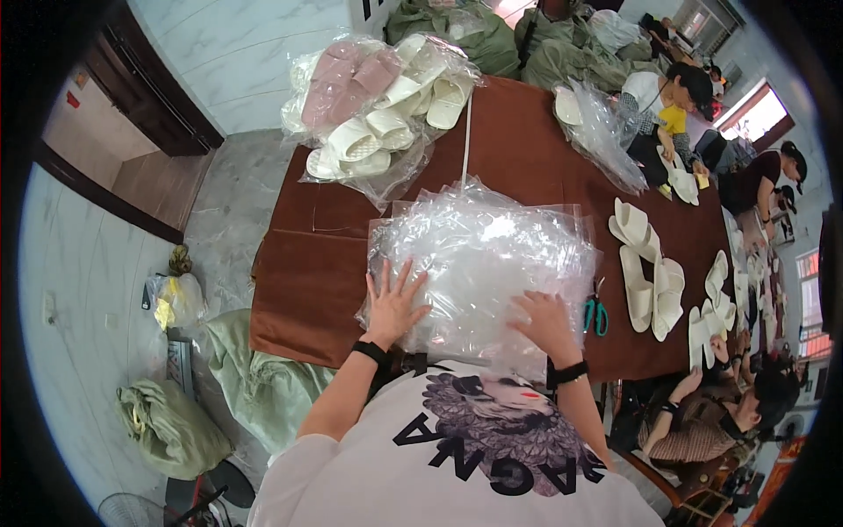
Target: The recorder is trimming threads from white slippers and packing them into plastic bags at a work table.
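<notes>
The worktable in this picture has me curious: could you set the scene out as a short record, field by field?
Left hand: spread on the clear plastic bags, toward their left side
Right hand: open, on the bags' right side
Table: covered with brown cloth
Beside the bags, right: teal-handled scissors
Further right: loose cream slippers
Far left: pink slippers and white slippers in clear plastic
Floor, left: green sack
Other people: several, along the right

Bare left hand (392, 309) and bare right hand (546, 321) lie splayed on stacked clear plastic bags (474, 272); I note teal-handled scissors (601, 320) beside these, cream open-toed slippers (669, 303) further right, on brown cloth (307, 303).
</notes>
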`<act>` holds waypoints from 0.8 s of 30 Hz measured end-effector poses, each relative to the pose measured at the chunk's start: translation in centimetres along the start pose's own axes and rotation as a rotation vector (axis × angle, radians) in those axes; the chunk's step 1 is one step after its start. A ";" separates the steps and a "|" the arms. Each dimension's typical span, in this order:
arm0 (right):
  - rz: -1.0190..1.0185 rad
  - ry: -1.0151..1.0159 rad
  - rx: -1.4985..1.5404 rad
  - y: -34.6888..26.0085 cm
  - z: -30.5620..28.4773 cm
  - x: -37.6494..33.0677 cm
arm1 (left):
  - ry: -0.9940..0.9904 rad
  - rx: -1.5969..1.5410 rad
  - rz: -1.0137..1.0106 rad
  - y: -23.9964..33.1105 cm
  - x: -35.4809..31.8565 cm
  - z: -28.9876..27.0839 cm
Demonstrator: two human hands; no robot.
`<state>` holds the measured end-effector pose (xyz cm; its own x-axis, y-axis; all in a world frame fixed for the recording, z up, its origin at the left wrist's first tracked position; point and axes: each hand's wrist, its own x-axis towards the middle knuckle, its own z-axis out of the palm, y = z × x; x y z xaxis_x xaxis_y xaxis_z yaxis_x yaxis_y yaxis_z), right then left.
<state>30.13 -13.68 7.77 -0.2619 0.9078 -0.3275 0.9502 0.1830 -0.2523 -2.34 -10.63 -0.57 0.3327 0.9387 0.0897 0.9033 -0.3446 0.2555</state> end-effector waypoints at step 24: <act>-0.187 0.013 -0.025 -5.8 4.8 6.9 | -0.266 -0.218 0.018 -2.5 0.7 -2.7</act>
<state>22.02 -10.26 2.62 -0.4326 0.8618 -0.2647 0.8889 0.3586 -0.2852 -5.04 -9.09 1.42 0.4325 0.8889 -0.1509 0.8272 -0.3247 0.4585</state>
